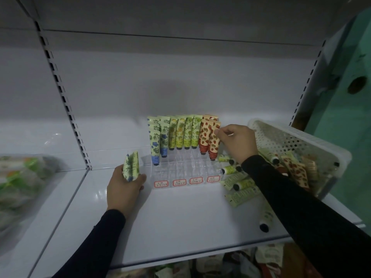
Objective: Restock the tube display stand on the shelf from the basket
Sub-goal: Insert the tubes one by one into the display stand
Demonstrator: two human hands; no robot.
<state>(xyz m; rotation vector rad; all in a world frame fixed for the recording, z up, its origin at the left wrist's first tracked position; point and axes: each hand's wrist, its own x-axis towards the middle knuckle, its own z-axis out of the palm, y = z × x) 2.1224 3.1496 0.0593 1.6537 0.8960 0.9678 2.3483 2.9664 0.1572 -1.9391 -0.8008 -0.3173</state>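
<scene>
One strawberry tube (213,144) half seated at right of centre frame, pinched in the right hand's (236,142) grip — lower cap-first, straight into its slot in the clear display stand (185,171), without nudging neighbours. Two blue-flower tubes (131,165) clamped in the left hand (123,189), left of stand. Basket (297,141) at right edge, on shelf (180,223).

Four small white labels with red borders sit along the front edge of the clear acrylic tiered display stand (180,171), low in the middle of the frame: the first label (161,184), the second label (179,182), the third label (196,180) and the fourth label (213,178). Each carries dark handwritten characters, too small and blurred to read. Print on the pale green tubes (237,180) lying at right is equally illegible.
</scene>
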